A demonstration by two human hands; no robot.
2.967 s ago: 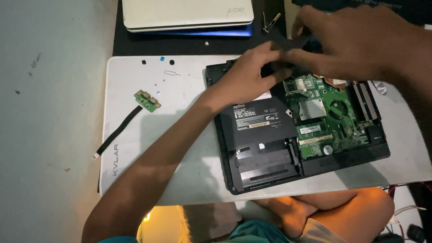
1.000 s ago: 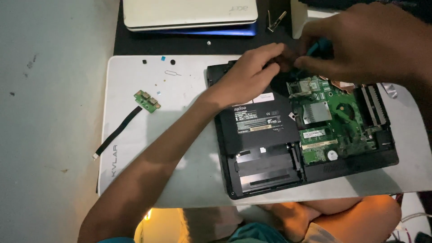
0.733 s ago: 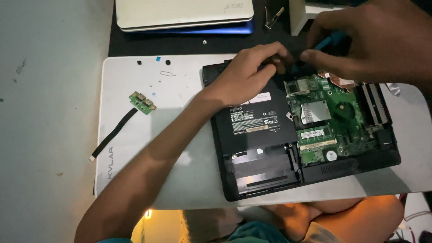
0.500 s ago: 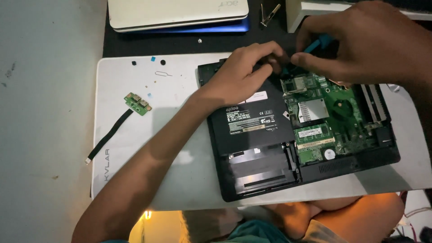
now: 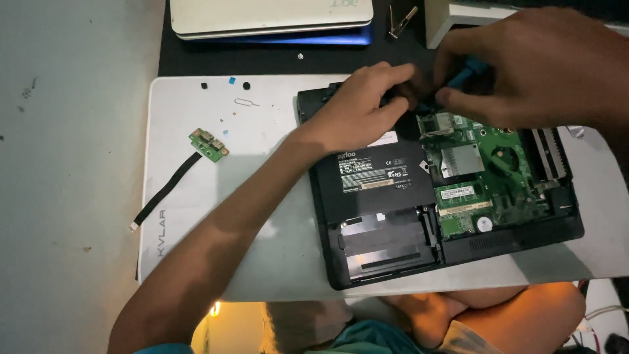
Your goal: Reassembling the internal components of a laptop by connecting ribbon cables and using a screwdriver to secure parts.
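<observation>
Seen from above: pale grey floor [image 5: 72,177] with small dark specks and scuffs on the left. On top of it, a white board [image 5: 262,262] as work surface, with soft shadows. Behind, a black mat [image 5: 262,60], carrying a closed cream laptop [image 5: 268,14] over a blue one [image 5: 295,38]. Dim, cool light overall; a warm yellow glow [image 5: 226,324] under the near edge.

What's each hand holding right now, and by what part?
The right hand grips a blue-handled tool by its handle, the tip hidden. The left hand holds nothing; its fingers press on the opened laptop near its top edge.
</observation>
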